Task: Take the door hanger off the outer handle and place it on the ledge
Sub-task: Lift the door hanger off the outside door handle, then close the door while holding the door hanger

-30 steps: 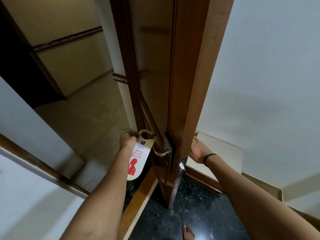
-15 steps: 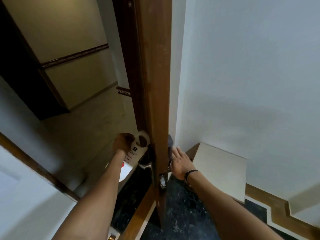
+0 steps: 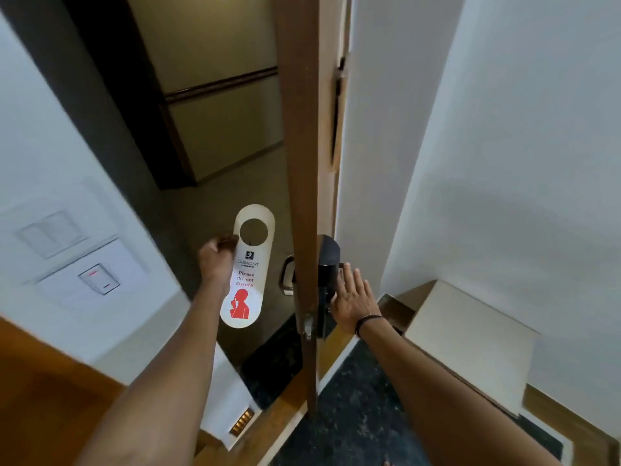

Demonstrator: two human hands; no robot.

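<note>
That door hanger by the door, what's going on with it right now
A person stands at an open wooden door, seen edge-on. Their left hand pinches the white "Please do not disturb" door hanger by its upper edge; its hole is empty, so it is already off the outer handle and held in the air beside it. The right hand rests open against the inner side of the door by the dark lock. The pale ledge lies to the right, with no hanger on it yet.
</note>
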